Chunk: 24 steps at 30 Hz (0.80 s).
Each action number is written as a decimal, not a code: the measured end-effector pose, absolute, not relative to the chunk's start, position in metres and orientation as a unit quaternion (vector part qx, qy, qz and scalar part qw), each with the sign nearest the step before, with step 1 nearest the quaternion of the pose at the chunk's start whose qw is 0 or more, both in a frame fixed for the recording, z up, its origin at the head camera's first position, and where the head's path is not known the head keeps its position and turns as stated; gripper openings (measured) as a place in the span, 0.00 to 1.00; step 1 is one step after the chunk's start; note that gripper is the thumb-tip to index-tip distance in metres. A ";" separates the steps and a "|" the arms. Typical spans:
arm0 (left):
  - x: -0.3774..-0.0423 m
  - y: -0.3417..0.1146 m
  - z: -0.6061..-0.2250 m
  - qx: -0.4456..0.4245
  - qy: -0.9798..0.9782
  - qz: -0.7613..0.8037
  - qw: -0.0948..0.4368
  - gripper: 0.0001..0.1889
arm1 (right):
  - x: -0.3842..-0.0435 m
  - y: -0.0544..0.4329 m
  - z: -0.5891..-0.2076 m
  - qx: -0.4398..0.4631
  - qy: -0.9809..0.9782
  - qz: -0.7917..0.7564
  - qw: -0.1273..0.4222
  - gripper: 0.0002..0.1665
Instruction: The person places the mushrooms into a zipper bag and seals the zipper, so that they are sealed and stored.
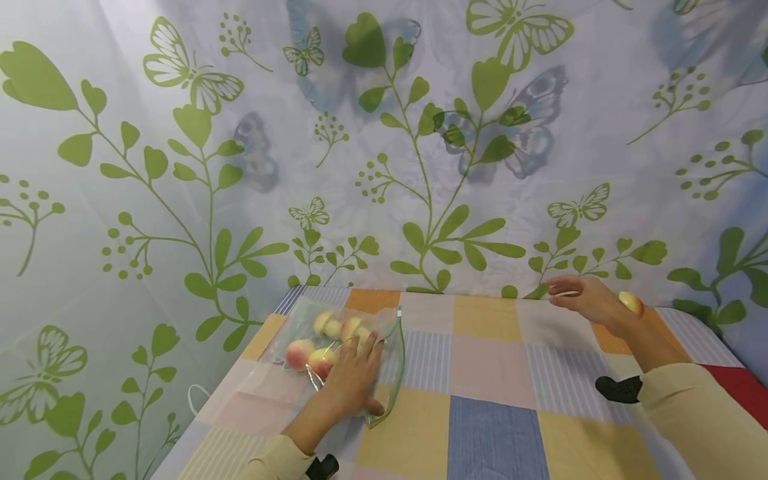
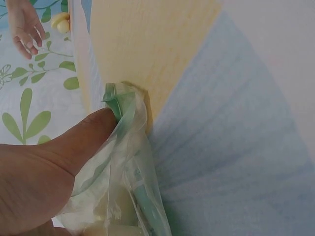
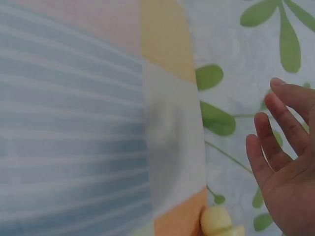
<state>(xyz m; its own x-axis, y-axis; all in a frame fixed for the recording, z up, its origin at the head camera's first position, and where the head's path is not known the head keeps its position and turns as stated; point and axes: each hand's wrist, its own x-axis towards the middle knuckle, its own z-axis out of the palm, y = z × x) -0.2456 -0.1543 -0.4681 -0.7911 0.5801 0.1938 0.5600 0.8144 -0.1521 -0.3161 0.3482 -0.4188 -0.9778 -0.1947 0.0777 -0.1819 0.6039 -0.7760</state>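
Observation:
On the left of the table lies a clear zip bag (image 1: 393, 387) with a green-edged mouth. Several yellow-and-red, peach-like fruits (image 1: 300, 354) show through its plastic. My left hand (image 1: 351, 380) rests on the bag with its fingers extended over the fruits, partly hiding them. In the left wrist view, the thumb (image 2: 88, 137) lies against the bag's green edge. My right hand (image 1: 579, 299) is raised above the far right of the table, fingers loosely spread and holding nothing. Beyond its wrist, another yellow-and-red fruit (image 1: 631, 304) sits at the table's back edge.
A patchwork-patterned cloth (image 1: 492, 373) covers the table. Close behind the back edge hangs a pale curtain (image 1: 372, 200) printed with green leaves and butterflies. A white cord loop (image 1: 193, 400) shows beside the table's left edge.

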 end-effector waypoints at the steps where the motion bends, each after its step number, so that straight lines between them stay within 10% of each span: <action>1: -0.246 -0.154 -0.468 -0.302 -0.946 0.042 0.115 0.66 | -0.317 0.354 -0.418 -0.100 0.900 -0.425 0.007 0.36; 24: -0.251 -0.156 -0.466 -0.295 -0.948 0.053 0.105 0.66 | -0.317 0.441 -0.428 0.005 0.958 -0.286 -0.017 0.47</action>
<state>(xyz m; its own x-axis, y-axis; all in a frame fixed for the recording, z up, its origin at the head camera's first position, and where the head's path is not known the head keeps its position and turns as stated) -0.2505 -0.1564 -0.4659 -0.8035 0.5713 0.1673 0.5490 0.8198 -0.1629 -0.3172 0.4409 -0.4281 -0.9994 0.0185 0.0301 -0.0011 0.8359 -0.5488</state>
